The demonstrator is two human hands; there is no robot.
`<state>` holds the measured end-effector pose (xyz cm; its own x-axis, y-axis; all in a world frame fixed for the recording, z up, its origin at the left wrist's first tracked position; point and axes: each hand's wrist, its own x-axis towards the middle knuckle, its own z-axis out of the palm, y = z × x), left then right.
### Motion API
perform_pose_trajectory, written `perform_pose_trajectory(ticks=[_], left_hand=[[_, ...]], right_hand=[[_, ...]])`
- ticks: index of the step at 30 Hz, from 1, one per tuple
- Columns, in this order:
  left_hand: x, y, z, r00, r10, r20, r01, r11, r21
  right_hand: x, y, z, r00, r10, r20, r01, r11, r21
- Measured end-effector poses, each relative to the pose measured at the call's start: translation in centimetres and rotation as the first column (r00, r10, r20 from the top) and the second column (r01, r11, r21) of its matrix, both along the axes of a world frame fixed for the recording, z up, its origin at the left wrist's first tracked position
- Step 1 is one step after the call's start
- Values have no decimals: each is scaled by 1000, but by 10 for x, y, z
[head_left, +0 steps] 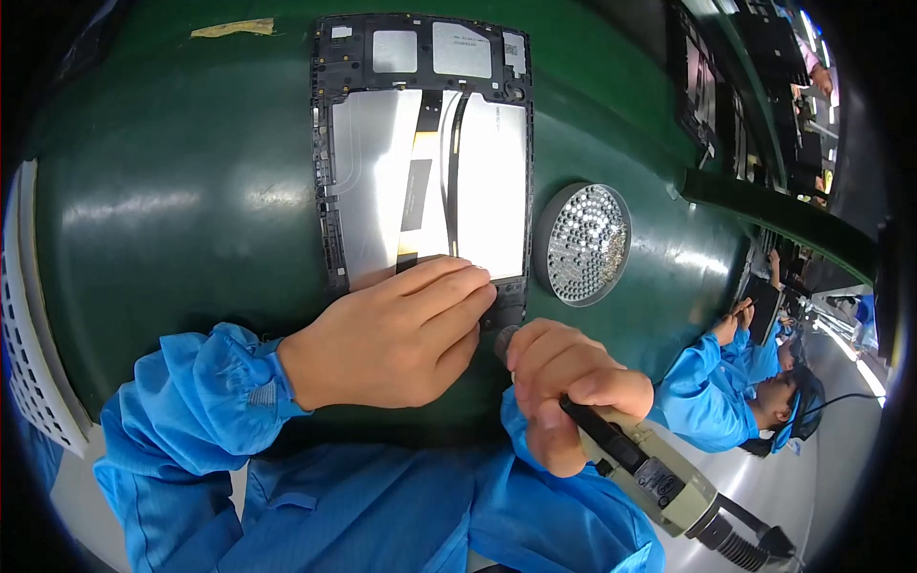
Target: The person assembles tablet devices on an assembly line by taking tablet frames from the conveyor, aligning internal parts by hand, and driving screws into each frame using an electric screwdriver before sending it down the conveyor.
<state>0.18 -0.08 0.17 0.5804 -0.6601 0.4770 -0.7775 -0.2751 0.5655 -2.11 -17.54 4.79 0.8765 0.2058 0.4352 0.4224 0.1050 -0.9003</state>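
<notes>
Head view: dark-framed panel [377,191] lies on the green surface [191,239], long side running away from the person, silver sheet across its middle, black strips and cables along it, cutouts at the far end. Left hand [387,334] rests over the panel's near end, fingers stretched toward its right corner; undersides hidden, can't tell if they pinch anything. Right hand [568,382] has its fingers wrapped around a pale electric screwdriver [659,477] with a black lever, hose and cable leaving its rear at lower right. Nose of the tool is just beside the panel's near right corner; can't tell if it touches. Round grey dish [543,253] right of the panel, well apart from the left hand, filled with small shiny screws [587,239]. Tan strip [232,29] on the surface, far left. White slotted crate [48,363] at the left edge. Co-worker [702,396] in blue sleeves on the right, hands at another dark panel [764,320]. Green rail [783,215] crosses upper right
</notes>
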Motion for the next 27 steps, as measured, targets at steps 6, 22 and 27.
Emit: perform_pose_trajectory(ticks=[6,22,27], left_hand=[[0,-7,1,999,-18,-45,18,1000,-9],[-3,-12,1,1000,-21,1,21,1000,16],[2,-1,1,999,-46,-19,46,999,10]], right_hand=[[0,-4,-3,998,20,56,-19,1000,-18],[-8,-56,24,970,-242,-5,240,961,138],[-6,-39,16,985,-172,1,171,984,44]])
